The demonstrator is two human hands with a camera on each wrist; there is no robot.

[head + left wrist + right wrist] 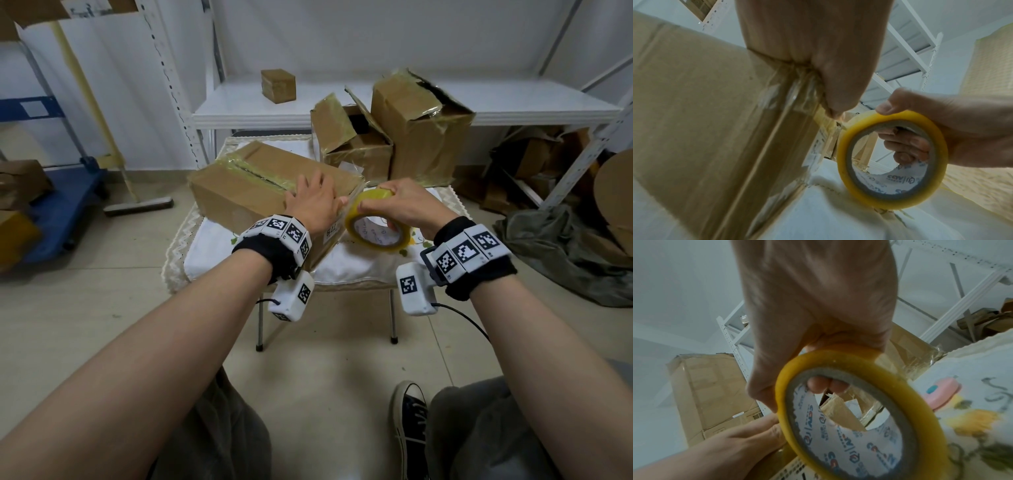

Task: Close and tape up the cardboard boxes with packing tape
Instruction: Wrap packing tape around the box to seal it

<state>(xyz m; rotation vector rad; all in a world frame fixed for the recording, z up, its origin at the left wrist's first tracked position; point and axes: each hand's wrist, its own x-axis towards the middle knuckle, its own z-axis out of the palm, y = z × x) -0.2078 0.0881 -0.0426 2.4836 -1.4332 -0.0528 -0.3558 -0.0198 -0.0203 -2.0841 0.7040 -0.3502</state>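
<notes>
The box (pixel 253 192) lies on its side on the bench (pixel 212 246), its long axis running from under the left hand (pixel 313 202) away to that hand's far left; its taped seam runs the same way along the top, and the near end face, with a printed label, sits below the left wrist. The left hand lies flat on the top of the box at that near end, palm down, fingers straight and spread, pointing away from the person, the thumb stretched toward the right hand (pixel 407 205). In the left wrist view the thumb presses a creased strip of tape against the box's corner edge. Just to the right of the left hand, almost touching it, the tape roll (pixel 375 222) stands on edge above the bench, its hole facing the person and tilted a little, its yellowish rim uppermost. The right hand grips the roll from above: the thumb lies on the outer rim on the side nearest the left hand, and the fingers (pixel 826 385) curl down through the hole and hold the inner core. Beyond the right hand, two more boxes (pixel 421 126) stand with torn flaps gaping. A small closed box (pixel 278 85) sits on the shelf (pixel 246 109) beyond the left hand.
</notes>
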